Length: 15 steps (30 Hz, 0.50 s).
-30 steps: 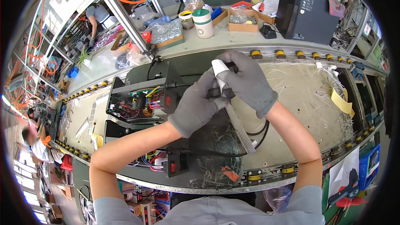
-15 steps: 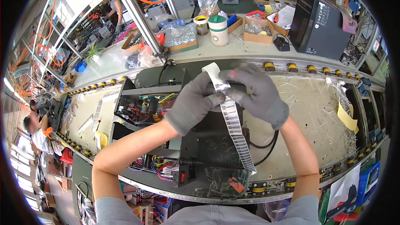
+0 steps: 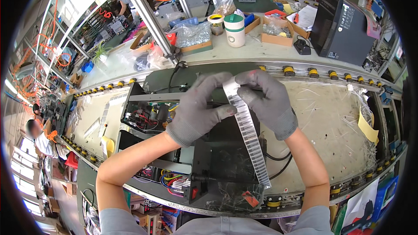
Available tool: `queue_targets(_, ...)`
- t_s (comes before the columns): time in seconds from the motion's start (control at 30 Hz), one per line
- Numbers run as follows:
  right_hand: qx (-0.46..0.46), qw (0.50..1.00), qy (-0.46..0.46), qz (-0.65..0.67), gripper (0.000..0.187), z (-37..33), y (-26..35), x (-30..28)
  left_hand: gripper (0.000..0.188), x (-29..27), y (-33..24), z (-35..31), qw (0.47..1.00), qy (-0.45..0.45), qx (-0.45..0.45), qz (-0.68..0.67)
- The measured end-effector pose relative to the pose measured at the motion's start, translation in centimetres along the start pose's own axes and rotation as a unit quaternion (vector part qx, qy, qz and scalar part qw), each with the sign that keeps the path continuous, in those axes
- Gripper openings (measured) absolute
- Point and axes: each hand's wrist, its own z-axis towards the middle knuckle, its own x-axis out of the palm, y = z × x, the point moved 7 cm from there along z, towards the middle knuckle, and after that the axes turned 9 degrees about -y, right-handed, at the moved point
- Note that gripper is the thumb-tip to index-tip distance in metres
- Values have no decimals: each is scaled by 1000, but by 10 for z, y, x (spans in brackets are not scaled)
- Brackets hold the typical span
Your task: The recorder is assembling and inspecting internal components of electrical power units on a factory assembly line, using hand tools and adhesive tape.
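A long strip of silver printed labels (image 3: 247, 132) hangs from my gloved right hand (image 3: 266, 100), which pinches its upper end between thumb and fingers. The strip slants down toward the near edge of the work surface. Just left of it, my gloved left hand (image 3: 200, 106) has thumb and fingers spread apart. Its fingertips are close to the strip; whether they touch it I cannot tell. Below my hands stand two black metal housings, an upper one (image 3: 133, 98) and a nearer one (image 3: 198, 169), with coloured wires and parts showing inside. The left hand partly covers the upper housing.
A black cable (image 3: 283, 169) loops right of the housings. Yellow-and-black rollers (image 3: 312, 72) line the conveyor. Yellow backing paper (image 3: 368, 126) lies at right. On the far shelf stand a white-green cup (image 3: 235, 32), parts boxes (image 3: 277, 32) and a black computer case (image 3: 342, 28). People work beyond.
My left thumb and fingers have parted and moved off the strip. My right hand now pinches its upper end, and the pale flap at the top no longer stands up. The view has shifted slightly.
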Motion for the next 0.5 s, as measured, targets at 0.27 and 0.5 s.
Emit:
queue_targets(0.27, -142, 986, -67, -60, 27, -1, 0, 16, 17, 13, 38, -12, 949, -1, -230, -214)
queue_targets(0.5, 58, 995, -50, 67, 18, -6, -21, 35, 12, 11, 44, -11, 941, -7, -260, -214)
